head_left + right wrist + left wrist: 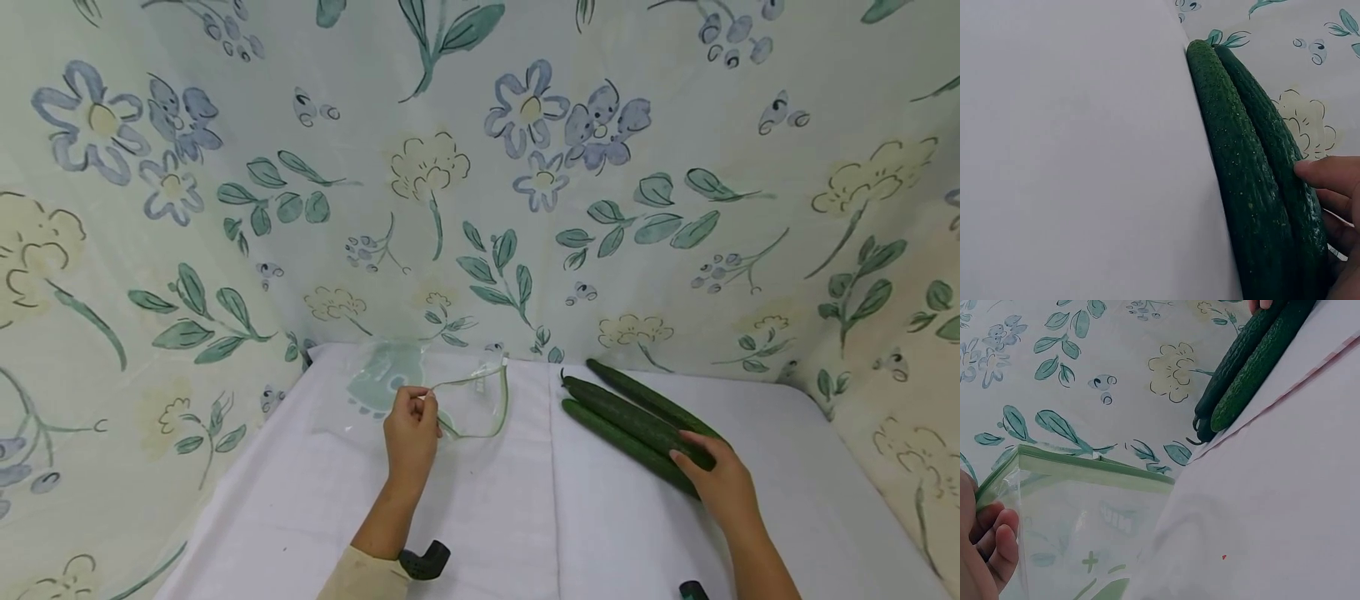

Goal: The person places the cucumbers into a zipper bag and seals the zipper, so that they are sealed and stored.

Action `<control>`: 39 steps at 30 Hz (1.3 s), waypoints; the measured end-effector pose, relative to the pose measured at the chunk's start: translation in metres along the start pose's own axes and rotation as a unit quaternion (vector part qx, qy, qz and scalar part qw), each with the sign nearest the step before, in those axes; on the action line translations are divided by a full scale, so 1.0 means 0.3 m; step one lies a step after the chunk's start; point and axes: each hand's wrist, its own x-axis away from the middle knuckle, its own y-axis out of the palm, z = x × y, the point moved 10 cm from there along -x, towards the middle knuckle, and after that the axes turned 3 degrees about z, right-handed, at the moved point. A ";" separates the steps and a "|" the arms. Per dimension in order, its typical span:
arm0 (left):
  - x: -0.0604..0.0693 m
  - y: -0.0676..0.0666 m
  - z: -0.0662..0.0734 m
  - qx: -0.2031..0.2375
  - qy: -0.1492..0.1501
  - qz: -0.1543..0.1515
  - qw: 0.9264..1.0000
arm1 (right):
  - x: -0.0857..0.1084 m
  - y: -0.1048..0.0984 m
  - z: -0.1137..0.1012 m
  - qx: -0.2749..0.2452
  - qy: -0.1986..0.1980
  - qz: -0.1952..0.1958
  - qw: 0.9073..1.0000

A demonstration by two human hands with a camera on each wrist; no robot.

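Observation:
A clear zip bag (pixel 375 385) with a pale blue-green print and a green zip edge lies toward the back left of the table. My left hand (pixel 411 429) pinches the bag at one side of its mouth, which gapes to the right; the green edge shows close up in the left wrist view (pixel 1085 464). Three long dark green cucumbers lie slantwise side by side at the right. Around the near end of the middle cucumber (pixel 626 413) my right hand (pixel 723 483) curls its thumb and fingers. The front cucumber (pixel 618 442) and the back cucumber (pixel 652 398) lie beside it.
A white cloth (pixel 480 508) covers the table, with a crease running front to back between bag and cucumbers. Floral curtains (pixel 525 208) stand behind and at both sides. A black device (pixel 425 561) sits at my left wrist.

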 end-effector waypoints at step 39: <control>0.013 0.010 0.034 -0.001 0.023 -0.004 1.000 | 0.007 -0.007 0.015 -0.059 0.015 0.013 0.998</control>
